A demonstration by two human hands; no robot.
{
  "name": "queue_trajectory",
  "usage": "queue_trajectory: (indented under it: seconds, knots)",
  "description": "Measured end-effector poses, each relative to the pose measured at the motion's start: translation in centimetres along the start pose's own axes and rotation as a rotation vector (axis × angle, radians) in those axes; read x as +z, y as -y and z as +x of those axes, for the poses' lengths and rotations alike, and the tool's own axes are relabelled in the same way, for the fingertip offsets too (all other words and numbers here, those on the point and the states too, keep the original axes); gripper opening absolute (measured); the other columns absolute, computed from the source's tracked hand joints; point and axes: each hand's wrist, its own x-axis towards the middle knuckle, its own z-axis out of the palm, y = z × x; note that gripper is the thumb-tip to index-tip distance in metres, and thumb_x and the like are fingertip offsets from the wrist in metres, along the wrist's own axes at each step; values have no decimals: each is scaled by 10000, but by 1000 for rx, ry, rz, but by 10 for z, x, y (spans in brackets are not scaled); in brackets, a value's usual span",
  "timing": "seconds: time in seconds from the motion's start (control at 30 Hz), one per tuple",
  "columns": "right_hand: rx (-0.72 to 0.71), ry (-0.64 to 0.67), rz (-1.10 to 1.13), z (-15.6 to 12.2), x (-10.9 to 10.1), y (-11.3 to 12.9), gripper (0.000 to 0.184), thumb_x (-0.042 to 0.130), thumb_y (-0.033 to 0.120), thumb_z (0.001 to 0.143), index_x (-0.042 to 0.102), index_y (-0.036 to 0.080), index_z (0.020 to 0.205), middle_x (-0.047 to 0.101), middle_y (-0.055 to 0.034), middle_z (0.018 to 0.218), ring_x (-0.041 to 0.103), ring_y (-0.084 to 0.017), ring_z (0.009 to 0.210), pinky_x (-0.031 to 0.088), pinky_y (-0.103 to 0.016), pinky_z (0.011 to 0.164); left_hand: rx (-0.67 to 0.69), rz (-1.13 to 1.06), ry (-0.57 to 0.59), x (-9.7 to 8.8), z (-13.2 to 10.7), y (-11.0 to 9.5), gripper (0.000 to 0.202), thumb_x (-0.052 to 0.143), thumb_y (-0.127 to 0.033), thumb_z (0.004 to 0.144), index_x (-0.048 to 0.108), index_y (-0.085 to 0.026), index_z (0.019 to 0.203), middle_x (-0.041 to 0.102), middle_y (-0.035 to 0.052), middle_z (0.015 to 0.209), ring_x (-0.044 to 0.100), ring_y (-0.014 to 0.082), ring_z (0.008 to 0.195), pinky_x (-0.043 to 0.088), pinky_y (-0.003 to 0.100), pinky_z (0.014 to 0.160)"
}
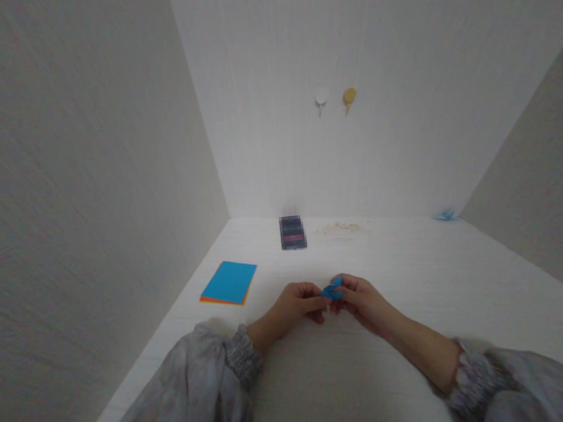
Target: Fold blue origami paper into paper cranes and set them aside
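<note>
Between my two hands is a small piece of folded blue paper point(332, 290), held above the white table near its middle. My left hand point(305, 302), with a ring on one finger, pinches the paper's left end. From the other side, my right hand point(355, 296) grips it between thumb and fingers. My fingers cover part of the paper, so its full shape is hidden. To the left of my left hand lies a stack of square paper sheets point(229, 282), blue on top with orange edges showing beneath.
A dark, blurred-out rectangular object point(292, 232) sits at the back of the white table point(396, 252). Brownish marks point(343, 227) are to its right. A light-blue object point(445, 215) lies in the far right corner. Two hooks, white point(321, 99) and yellow point(349, 96), are on the back wall.
</note>
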Motion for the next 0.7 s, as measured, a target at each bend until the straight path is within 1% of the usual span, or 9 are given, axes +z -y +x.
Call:
queue_trajectory:
  seconds: [0.23, 0.37, 0.43, 0.6, 0.7]
  knots:
    - [25, 41, 140, 1, 0, -1, 133, 637, 254, 709, 571, 139, 717, 616, -21, 651, 555, -112, 570, 387, -247, 548, -23, 30, -67, 1, 2, 1, 315, 670, -393, 591, 555, -105, 646, 573, -2, 585, 503, 75, 414, 397, 206, 436]
    - [34, 57, 193, 1, 0, -2, 107, 636, 225, 716, 583, 132, 706, 609, -19, 657, 544, -103, 583, 380, -246, 574, -37, 34, -79, 1, 1, -1, 322, 678, -397, 580, 543, -107, 623, 555, -15, 532, 495, 75, 400, 392, 201, 426]
    - [43, 56, 219, 1, 0, -2, 105, 643, 219, 711, 590, 129, 698, 603, -17, 649, 535, -98, 578, 376, -246, 579, -18, 18, -64, 1, 1, -2, 303, 678, -379, 589, 556, -104, 633, 558, -15, 534, 495, 70, 412, 402, 201, 444]
    - [70, 51, 258, 1, 1, -1, 109, 662, 215, 691, 610, 122, 669, 595, -15, 613, 517, -95, 565, 366, -250, 578, 52, -37, 28, -2, 0, -1, 245, 682, -321, 607, 600, -102, 680, 599, 4, 621, 513, 66, 491, 430, 202, 524]
    - [68, 39, 275, 1, 2, -1, 106, 671, 211, 679, 623, 118, 662, 599, -17, 615, 515, -94, 566, 370, -254, 590, 69, -41, 30, -3, 0, -1, 243, 694, -313, 594, 609, -103, 685, 613, 11, 642, 520, 71, 517, 424, 201, 543]
